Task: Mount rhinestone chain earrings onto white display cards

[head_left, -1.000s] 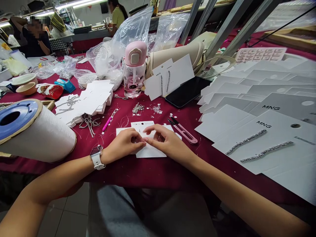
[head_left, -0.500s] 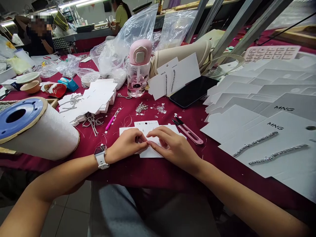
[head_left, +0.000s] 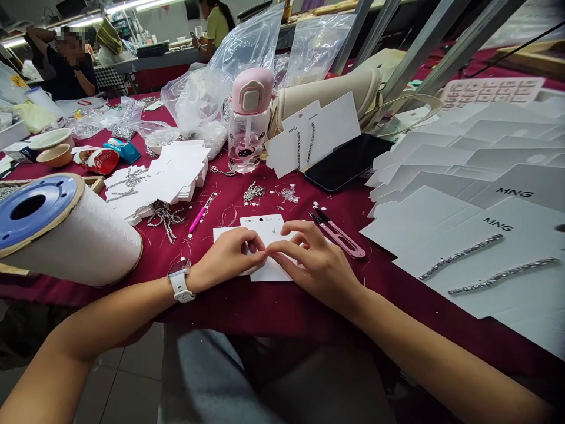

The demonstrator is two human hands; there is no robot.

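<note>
A white jewelry card [head_left: 270, 274] lies on the dark red cloth in front of me, with a small hole and faint print along its far edge. Over it, my left hand [head_left: 236, 250] is closed, thumb and index finger pinched together. My right hand [head_left: 315, 259] meets it there, thumb and fingers also pinched at the same spot. Whatever lies between the fingertips is too small to make out. Thread snips with pink handles [head_left: 339, 234] rest to the right of my right hand. A magenta pen-like tool [head_left: 200, 217] lies beyond my left hand.
A large thread spool [head_left: 106, 235] stands at left. Cards with silver chains [head_left: 468, 259] spread across the right. Behind are a pink-lidded bottle [head_left: 250, 135], a black phone [head_left: 346, 162], a stack of white cards [head_left: 176, 171] and small clear pieces [head_left: 289, 193]. Two people sit far back.
My right hand's fingers have shifted and bent slightly higher over the card, still meeting the left fingertips. My left hand is almost where it was.
</note>
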